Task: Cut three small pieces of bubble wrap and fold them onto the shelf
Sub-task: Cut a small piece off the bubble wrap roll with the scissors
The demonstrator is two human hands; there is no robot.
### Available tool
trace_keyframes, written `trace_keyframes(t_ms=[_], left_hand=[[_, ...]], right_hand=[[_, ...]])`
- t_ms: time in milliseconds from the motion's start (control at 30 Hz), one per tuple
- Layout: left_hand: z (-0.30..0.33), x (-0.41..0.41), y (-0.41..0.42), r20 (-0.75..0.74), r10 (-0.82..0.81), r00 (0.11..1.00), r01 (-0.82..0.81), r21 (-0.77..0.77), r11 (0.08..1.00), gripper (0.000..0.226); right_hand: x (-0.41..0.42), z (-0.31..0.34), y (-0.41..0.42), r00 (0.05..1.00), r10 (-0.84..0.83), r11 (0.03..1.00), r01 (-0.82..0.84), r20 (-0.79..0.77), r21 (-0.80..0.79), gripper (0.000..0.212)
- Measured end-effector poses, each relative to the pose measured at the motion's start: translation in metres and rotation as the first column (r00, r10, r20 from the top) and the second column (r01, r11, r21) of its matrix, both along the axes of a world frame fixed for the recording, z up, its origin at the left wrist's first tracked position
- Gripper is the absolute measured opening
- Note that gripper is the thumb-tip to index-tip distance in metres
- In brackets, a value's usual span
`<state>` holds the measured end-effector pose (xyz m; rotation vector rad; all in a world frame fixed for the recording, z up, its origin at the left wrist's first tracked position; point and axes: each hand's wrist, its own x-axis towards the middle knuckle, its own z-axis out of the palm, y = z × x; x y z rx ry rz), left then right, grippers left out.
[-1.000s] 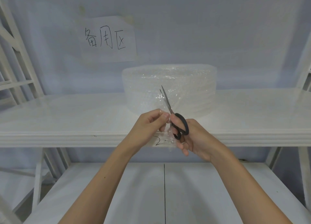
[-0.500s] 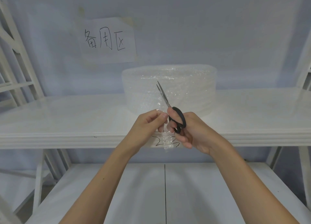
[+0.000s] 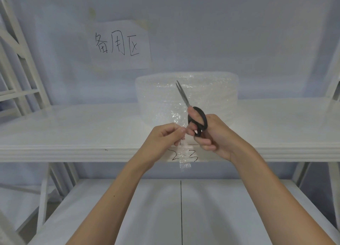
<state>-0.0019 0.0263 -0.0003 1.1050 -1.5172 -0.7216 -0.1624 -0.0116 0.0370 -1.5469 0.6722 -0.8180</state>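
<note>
Pinched between the thumb and fingertips of the left hand (image 3: 163, 138) is a narrow strip of clear bubble wrap (image 3: 181, 134), which runs up toward the roll behind and hangs down past the shelf edge, its lower end dangling in front of the gap below. Whether the strip is cut free of the roll cannot be told. Just beside it, the right hand (image 3: 211, 132) is clenched through the loops of a pair of black-handled scissors with steel blades (image 3: 191, 112); the blades point up and slightly left, nearly closed, their tips in front of the roll.

The large roll of clear bubble wrap (image 3: 211, 92) stands on the white upper shelf (image 3: 73, 130), against the pale wall. On the shelf's front edge, black handwritten digits (image 3: 184, 155) show partly through the strip (they read roughly as "2" and "3"). A white paper sign with three black handwritten characters (image 3: 119, 44) is stuck to the wall above the roll. A lower white shelf (image 3: 110, 208) lies beneath the forearms.
</note>
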Motion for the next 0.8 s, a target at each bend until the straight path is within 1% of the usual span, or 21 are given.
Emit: trace_keyframes(t_ms=[100, 167, 267, 333, 400, 467, 533, 567, 667, 733, 800], left_hand=[[0.001, 0.0, 0.001, -0.014, 0.011, 1.0, -0.012, -0.009, 1.0, 0.039], [0.001, 0.001, 0.002, -0.019, 0.021, 1.0, -0.022, -0.018, 1.0, 0.037], [0.002, 0.001, 0.003, -0.027, 0.036, 0.999, -0.037, -0.026, 0.999, 0.031], [0.001, 0.002, 0.003, -0.03, 0.038, 0.999, -0.039, -0.028, 0.999, 0.031], [0.001, 0.002, 0.003, -0.028, 0.037, 0.999, -0.038, -0.023, 0.999, 0.032], [0.001, 0.002, 0.002, -0.028, 0.036, 0.999, -0.036, -0.02, 0.999, 0.03], [0.001, 0.001, 0.001, -0.029, 0.04, 0.999, -0.041, -0.018, 0.999, 0.032], [0.001, 0.001, 0.001, -0.031, 0.043, 0.999, -0.044, -0.017, 0.999, 0.033], [0.001, 0.001, 0.002, -0.027, 0.045, 0.999, -0.046, -0.009, 0.999, 0.031], [0.0, 0.002, 0.002, -0.02, 0.039, 0.999, -0.04, -0.01, 0.999, 0.031], [0.001, 0.002, 0.002, -0.021, 0.041, 0.999, -0.041, -0.005, 0.999, 0.031]], right_hand=[[-0.002, 0.01, 0.002, 0.999, -0.026, 0.999, 0.027, 0.046, -0.031, 0.052], [-0.005, 0.017, 0.007, 0.99, -0.069, 0.993, 0.08, 0.127, -0.085, 0.049], [-0.018, 0.025, 0.011, 0.943, -0.19, 0.955, 0.242, 0.272, -0.173, 0.045], [-0.033, 0.025, 0.005, 0.907, -0.31, 0.906, 0.373, 0.287, -0.201, 0.044], [-0.051, 0.019, -0.007, 0.858, -0.462, 0.831, 0.507, 0.226, -0.227, 0.04], [-0.07, 0.011, -0.021, 0.788, -0.606, 0.744, 0.611, 0.112, -0.271, 0.045], [-0.084, 0.005, -0.033, 0.697, -0.717, 0.663, 0.67, -0.026, -0.335, 0.053], [-0.089, 0.003, -0.038, 0.658, -0.748, 0.64, 0.68, -0.088, -0.358, 0.056], [-0.097, -0.001, -0.055, 0.57, -0.781, 0.62, 0.66, -0.256, -0.424, 0.057], [-0.098, 0.001, -0.064, 0.509, -0.777, 0.63, 0.616, -0.371, -0.473, 0.047], [-0.096, 0.002, -0.07, 0.471, -0.761, 0.648, 0.578, -0.446, -0.496, 0.04]])
